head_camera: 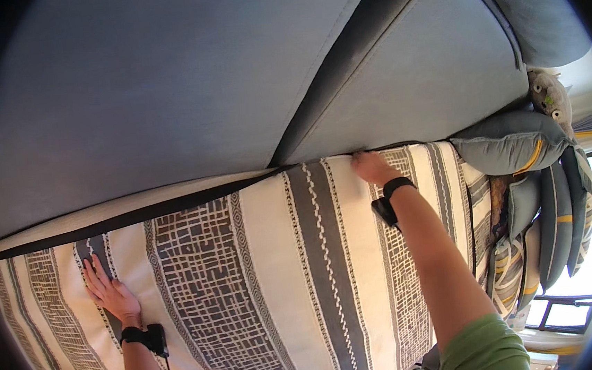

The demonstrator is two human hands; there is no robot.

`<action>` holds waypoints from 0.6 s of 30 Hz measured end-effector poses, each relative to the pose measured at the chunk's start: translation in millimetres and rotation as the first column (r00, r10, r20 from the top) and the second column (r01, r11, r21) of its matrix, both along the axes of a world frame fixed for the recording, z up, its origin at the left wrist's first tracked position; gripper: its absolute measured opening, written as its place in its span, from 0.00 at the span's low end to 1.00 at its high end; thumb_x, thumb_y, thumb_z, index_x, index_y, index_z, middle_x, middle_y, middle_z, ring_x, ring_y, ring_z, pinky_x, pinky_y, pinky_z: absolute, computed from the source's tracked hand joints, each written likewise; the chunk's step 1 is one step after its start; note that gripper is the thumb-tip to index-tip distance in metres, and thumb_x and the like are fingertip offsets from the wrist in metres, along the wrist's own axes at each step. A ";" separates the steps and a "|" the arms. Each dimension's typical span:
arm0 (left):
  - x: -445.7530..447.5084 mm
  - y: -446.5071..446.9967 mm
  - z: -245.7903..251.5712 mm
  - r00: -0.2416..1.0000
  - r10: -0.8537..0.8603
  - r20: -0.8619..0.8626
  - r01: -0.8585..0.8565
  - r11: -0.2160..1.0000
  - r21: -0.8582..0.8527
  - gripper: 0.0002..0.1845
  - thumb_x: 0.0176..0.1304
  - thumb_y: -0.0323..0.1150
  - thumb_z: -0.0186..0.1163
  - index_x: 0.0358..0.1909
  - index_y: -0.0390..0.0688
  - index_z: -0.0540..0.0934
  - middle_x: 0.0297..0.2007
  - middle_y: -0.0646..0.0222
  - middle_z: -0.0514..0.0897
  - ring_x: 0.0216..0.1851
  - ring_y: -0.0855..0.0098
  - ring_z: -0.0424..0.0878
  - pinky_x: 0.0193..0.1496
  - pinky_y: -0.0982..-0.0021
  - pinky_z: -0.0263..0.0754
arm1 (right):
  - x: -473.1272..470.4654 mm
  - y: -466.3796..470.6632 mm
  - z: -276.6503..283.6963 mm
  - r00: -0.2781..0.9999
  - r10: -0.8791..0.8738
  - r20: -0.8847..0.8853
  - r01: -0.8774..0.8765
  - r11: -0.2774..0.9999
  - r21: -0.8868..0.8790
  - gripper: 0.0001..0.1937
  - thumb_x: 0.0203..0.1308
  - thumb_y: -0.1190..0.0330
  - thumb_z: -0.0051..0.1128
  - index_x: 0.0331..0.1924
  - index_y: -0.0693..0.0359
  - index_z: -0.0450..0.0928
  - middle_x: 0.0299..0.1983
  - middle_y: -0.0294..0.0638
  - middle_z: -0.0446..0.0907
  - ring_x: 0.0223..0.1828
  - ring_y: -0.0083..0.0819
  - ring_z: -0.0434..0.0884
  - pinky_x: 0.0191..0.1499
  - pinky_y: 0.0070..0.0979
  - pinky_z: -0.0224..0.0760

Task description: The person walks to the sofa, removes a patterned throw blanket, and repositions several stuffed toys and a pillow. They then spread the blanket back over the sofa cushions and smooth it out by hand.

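Note:
A cream, grey and brown striped woven sofa cover (274,244) spreads across the seat in front of me. My left hand (110,293) lies flat on it at the left, palm down and fingers apart. Against the far edge of the cover is my right hand (374,168), its fingers curled at the crease below the blue-grey sofa backrest (163,91). Blur and the angle hide whether those fingertips grip the fabric. Left of the right hand, a black-edged strip of the cover (136,210) with a pale underside is turned up along the backrest.
A second backrest cushion (412,76) stands beyond a dark gap. At the right are a grey pillow with a yellow stripe (511,142), several more pillows (555,227) and a grey plush toy (550,97). Each wrist wears a black strapped device (154,339), the left one with a cable.

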State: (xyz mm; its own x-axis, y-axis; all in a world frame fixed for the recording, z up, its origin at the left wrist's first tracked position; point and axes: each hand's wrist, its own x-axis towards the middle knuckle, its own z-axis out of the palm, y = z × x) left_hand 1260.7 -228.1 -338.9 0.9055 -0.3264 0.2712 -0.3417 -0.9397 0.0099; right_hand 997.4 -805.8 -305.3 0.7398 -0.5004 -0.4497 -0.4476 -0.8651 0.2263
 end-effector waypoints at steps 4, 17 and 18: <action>-0.4 0.6 0.2 1.000 0.019 -0.021 -0.018 1.000 0.007 0.31 0.61 0.41 0.32 0.69 0.55 0.55 0.70 0.71 0.53 0.71 0.65 0.46 0.70 0.55 0.33 | 1.6 -12.7 -20.3 0.996 0.063 0.065 -0.063 0.998 -0.004 0.19 0.60 0.63 0.32 0.41 0.65 0.77 0.47 0.48 0.78 0.52 0.46 0.75 0.59 0.42 0.62; 4.4 8.0 -10.1 0.999 -0.044 0.015 0.045 0.995 -0.087 0.32 0.66 0.54 0.25 0.69 0.55 0.56 0.69 0.69 0.54 0.71 0.64 0.46 0.70 0.56 0.30 | -76.3 -11.1 20.7 0.623 -0.404 0.670 0.459 0.882 0.106 0.18 0.59 0.70 0.42 0.53 0.66 0.72 0.57 0.53 0.71 0.59 0.45 0.70 0.62 0.33 0.61; 5.1 9.3 -11.7 0.999 -0.046 0.020 0.048 0.994 -0.097 0.33 0.66 0.56 0.24 0.69 0.55 0.56 0.69 0.69 0.54 0.71 0.64 0.46 0.70 0.55 0.30 | -84.1 -26.6 24.8 0.681 -0.390 0.620 0.396 0.908 0.135 0.19 0.61 0.68 0.40 0.53 0.68 0.71 0.57 0.54 0.69 0.60 0.46 0.68 0.63 0.33 0.60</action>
State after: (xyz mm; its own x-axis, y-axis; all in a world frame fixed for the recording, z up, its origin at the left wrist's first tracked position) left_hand 1265.8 -218.9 -350.7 0.8843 -0.3400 0.3200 -0.3867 -0.9174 0.0940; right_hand 913.3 -832.4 -280.5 0.5825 -0.8117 0.0432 -0.7871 -0.5765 -0.2194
